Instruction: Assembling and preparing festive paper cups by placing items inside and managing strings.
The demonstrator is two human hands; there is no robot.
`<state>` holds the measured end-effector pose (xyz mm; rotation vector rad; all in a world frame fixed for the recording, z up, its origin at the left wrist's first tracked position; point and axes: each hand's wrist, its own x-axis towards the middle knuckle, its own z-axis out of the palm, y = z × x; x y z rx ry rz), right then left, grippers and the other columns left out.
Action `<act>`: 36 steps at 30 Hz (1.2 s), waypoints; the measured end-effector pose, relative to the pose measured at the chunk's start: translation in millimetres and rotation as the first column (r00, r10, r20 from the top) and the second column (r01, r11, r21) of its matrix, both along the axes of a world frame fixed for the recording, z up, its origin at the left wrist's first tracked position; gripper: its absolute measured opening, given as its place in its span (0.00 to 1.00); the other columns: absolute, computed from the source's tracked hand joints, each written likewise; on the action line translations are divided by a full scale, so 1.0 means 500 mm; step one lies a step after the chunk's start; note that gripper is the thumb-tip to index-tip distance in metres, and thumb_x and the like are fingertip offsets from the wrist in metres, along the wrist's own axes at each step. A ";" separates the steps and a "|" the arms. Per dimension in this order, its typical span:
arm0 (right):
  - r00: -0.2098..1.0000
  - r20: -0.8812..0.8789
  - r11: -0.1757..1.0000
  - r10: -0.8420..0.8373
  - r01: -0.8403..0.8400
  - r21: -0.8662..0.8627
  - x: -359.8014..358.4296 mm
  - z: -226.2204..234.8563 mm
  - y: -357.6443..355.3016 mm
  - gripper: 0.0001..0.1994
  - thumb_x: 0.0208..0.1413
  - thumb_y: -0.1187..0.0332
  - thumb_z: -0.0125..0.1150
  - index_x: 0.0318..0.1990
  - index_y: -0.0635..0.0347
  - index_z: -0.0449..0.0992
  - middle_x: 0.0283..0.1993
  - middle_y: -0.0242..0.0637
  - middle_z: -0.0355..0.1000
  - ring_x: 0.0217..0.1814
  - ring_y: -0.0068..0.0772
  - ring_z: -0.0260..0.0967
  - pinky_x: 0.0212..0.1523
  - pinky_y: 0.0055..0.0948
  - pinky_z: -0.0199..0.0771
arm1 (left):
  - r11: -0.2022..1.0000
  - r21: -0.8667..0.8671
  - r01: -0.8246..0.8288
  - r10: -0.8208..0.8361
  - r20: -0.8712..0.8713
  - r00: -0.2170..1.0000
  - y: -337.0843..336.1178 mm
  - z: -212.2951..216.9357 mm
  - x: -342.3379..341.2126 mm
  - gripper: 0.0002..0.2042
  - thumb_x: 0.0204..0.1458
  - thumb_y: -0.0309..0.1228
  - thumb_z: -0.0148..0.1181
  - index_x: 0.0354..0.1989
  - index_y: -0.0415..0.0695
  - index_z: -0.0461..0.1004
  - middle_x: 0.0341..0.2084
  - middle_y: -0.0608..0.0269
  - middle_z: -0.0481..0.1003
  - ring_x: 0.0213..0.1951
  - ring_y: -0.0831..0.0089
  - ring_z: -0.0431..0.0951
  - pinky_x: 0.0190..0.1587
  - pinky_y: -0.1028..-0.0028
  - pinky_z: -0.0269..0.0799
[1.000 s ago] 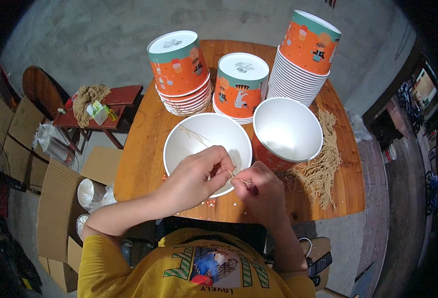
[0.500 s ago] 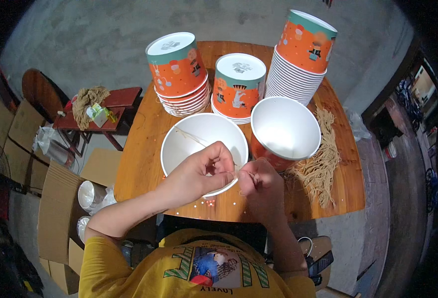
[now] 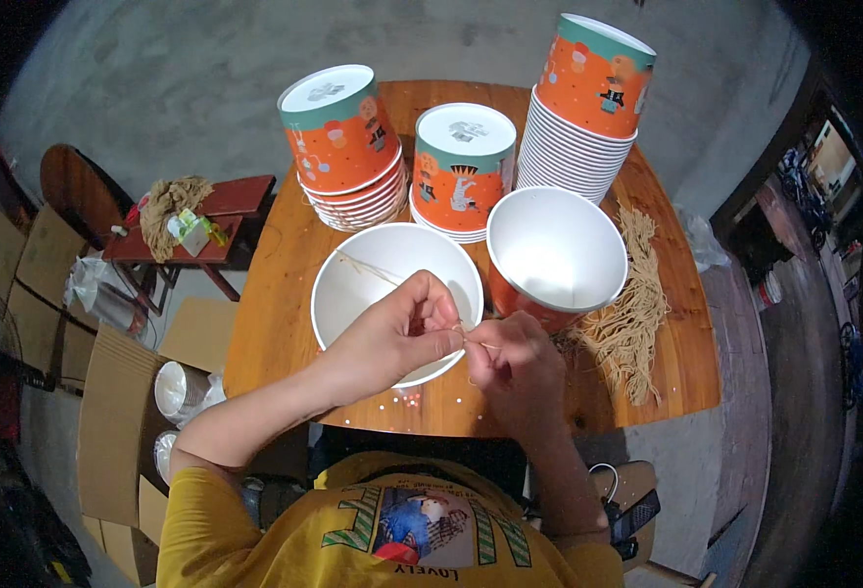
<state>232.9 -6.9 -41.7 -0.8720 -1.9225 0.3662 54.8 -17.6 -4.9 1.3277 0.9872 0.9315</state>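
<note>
Over the near right rim of a white-lined paper bucket [image 3: 353, 299], my two hands meet, fingertips almost touching. Thin tan string [image 3: 371, 268] is pinched between thumb and fingers of my left hand [image 3: 387, 343], its long end trailing left across the bucket's mouth. My right hand [image 3: 522, 372] pinches the same string, and a short strand shows at its fingertips. Whether there is a knot between them is too small to tell. Just beyond my right hand stands another upright paper bucket [image 3: 554, 250], orange outside. Right of it lies a pile of tan strings [image 3: 635, 318].
Upside-down orange and green buckets stand farther back in a left stack [image 3: 341, 147], a short middle stack [image 3: 464, 186] and a tall right stack [image 3: 578, 147]. Small white and red beads dot the wooden table's [image 3: 275, 323] near edge. Cardboard boxes [image 3: 113, 431] and a red bench [image 3: 240, 196] stand left.
My right hand has turned slightly, and a short piece of string now shows between its fingertips. My left hand stays nearly in place. The whole view has shifted a little.
</note>
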 end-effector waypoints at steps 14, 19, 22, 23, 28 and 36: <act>0.909 -0.416 0.492 -0.020 -0.353 -0.796 0.024 0.033 0.009 0.07 0.55 0.67 0.54 0.31 0.60 0.73 0.26 0.27 0.67 0.22 0.16 0.61 0.24 0.18 0.62 | 0.987 0.159 0.003 0.030 -0.207 0.978 -0.009 0.004 0.006 0.07 0.56 0.26 0.54 0.37 0.41 0.62 0.25 0.71 0.63 0.28 0.82 0.63 0.34 0.79 0.63; 0.937 -0.315 0.802 0.153 -0.304 -0.514 0.022 -0.009 0.003 0.04 0.54 0.70 0.55 0.31 0.60 0.72 0.26 0.28 0.67 0.22 0.18 0.61 0.24 0.19 0.62 | 0.989 0.147 0.000 0.033 -0.225 0.974 -0.008 0.005 0.010 0.07 0.55 0.26 0.54 0.37 0.41 0.62 0.25 0.70 0.63 0.29 0.83 0.63 0.34 0.79 0.63; 0.887 -0.405 0.713 0.223 -0.431 -0.552 0.041 -0.013 0.014 0.04 0.53 0.70 0.55 0.32 0.60 0.72 0.26 0.29 0.67 0.22 0.19 0.61 0.24 0.20 0.63 | 0.992 0.124 0.004 0.021 -0.192 0.981 -0.008 0.007 0.010 0.07 0.55 0.26 0.54 0.37 0.40 0.62 0.25 0.70 0.63 0.29 0.82 0.63 0.34 0.79 0.63; 0.780 -0.574 0.535 0.250 -0.605 -0.589 0.047 -0.015 0.019 0.04 0.53 0.70 0.56 0.32 0.61 0.71 0.26 0.30 0.67 0.22 0.19 0.61 0.24 0.20 0.63 | 0.990 0.141 0.001 0.029 -0.211 0.977 -0.007 0.008 0.009 0.07 0.55 0.26 0.54 0.37 0.40 0.62 0.25 0.70 0.63 0.29 0.83 0.63 0.34 0.79 0.63; 0.841 -0.540 0.446 -0.011 -0.480 -0.756 0.031 0.016 0.010 0.07 0.53 0.67 0.56 0.32 0.62 0.71 0.27 0.33 0.68 0.24 0.20 0.61 0.27 0.21 0.65 | 0.991 0.137 -0.003 0.033 -0.219 0.975 -0.006 0.009 0.008 0.07 0.55 0.25 0.54 0.36 0.40 0.63 0.25 0.70 0.63 0.29 0.83 0.63 0.34 0.80 0.63; 0.893 -0.428 0.759 0.137 -0.372 -0.534 0.020 -0.018 0.004 0.02 0.54 0.73 0.54 0.32 0.60 0.70 0.24 0.23 0.64 0.23 0.10 0.58 0.23 0.14 0.59 | 0.962 0.258 0.085 -0.015 -0.265 0.964 -0.009 0.006 0.009 0.10 0.54 0.24 0.55 0.40 0.41 0.62 0.25 0.70 0.64 0.30 0.81 0.66 0.35 0.78 0.65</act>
